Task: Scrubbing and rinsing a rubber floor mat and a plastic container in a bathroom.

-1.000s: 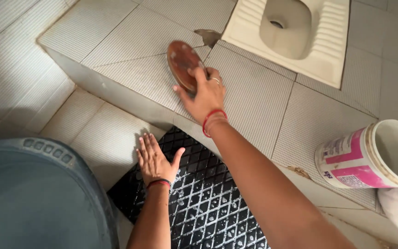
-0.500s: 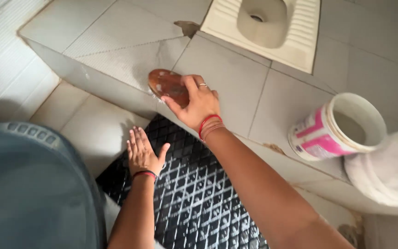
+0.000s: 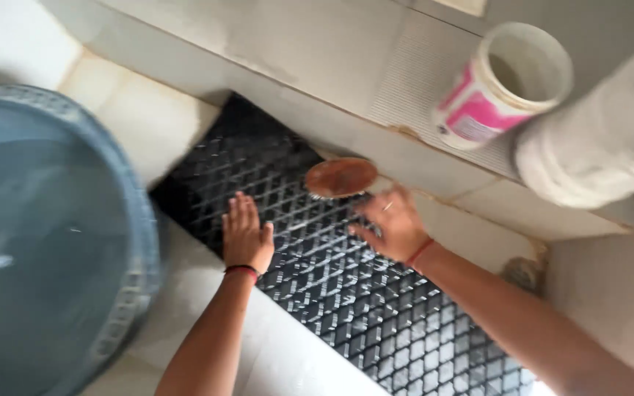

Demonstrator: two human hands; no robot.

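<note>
My left hand (image 3: 246, 238) lies flat with its fingers spread on a black mat (image 3: 376, 323) with a diamond grid pattern, which covers the lower floor. My right hand (image 3: 392, 224) hovers over the mat close to the tiled step (image 3: 310, 59). Its fingertips grip the near end of a reddish-brown oval scrubbing brush (image 3: 340, 177), which sits just above the mat's far edge. The picture is motion-blurred, so the grip shows only roughly. A red band is on my right wrist and a dark one on my left.
A large blue-grey round tub (image 3: 38, 242) fills the left side. On the raised step stand an open white and pink bucket (image 3: 500, 88) and a big white container (image 3: 596, 147) beside it. A dirty patch (image 3: 524, 273) marks the step's right corner.
My right hand has brought the brush down from the top of the step to the mat's far edge. The view has swung right and downward. My left hand stays on the mat.
</note>
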